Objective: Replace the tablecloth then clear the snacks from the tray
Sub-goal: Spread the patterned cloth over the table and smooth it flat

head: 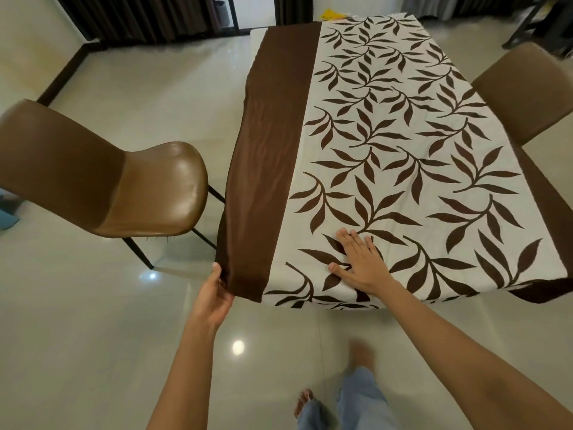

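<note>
A cream tablecloth [387,125] with a dark brown leaf print and a plain brown border band lies spread over the table. My left hand [217,293] pinches the near left corner of the brown border where it hangs off the table edge. My right hand [359,262] lies flat on the cloth near the front edge, fingers straight and spread. No tray or snacks are in view.
A brown leather chair [124,187] stands to the left of the table, turned away from it. Another brown chair [524,91] sits at the right side. A yellow object [331,15] shows beyond the far edge. Glossy tiled floor [93,336] surrounds the table.
</note>
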